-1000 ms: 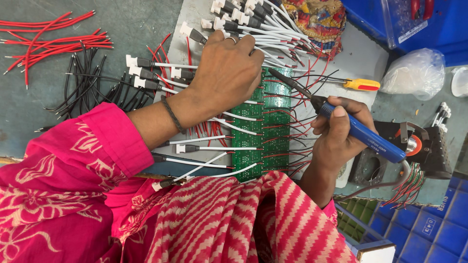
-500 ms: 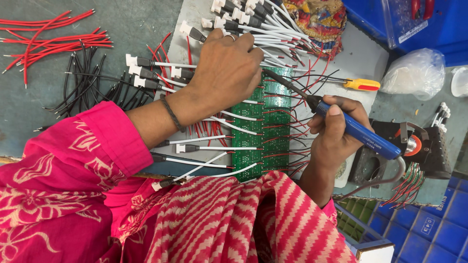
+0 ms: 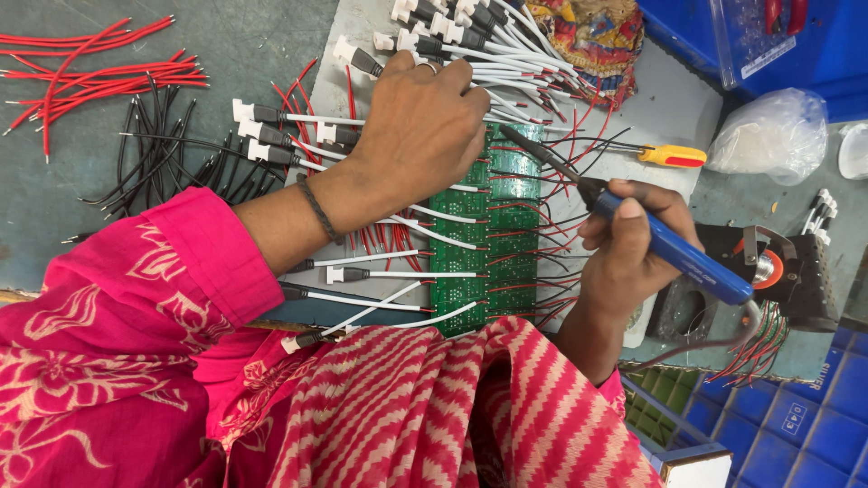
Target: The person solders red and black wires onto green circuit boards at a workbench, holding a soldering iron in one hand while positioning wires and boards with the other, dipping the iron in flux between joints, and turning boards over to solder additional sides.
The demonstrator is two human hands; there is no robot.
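soldering iron point(image 3: 674, 251): 1 | yellow-handled screwdriver point(image 3: 671, 155): 1 | green circuit-board panel point(image 3: 488, 262): 1 | clear plastic bag point(image 3: 768, 136): 1 | hands: 2

My left hand point(image 3: 420, 136) covers upper part of green boards point(image 3: 493, 239); can't see what fingertips press. Boards' near edge hidden under my striped scarf point(image 3: 452, 407). Soldering iron point(image 3: 633, 221) tip lost among wires, contact point unclear. Blue bins point(image 3: 787, 36) cut off by top edge, contents blurred.
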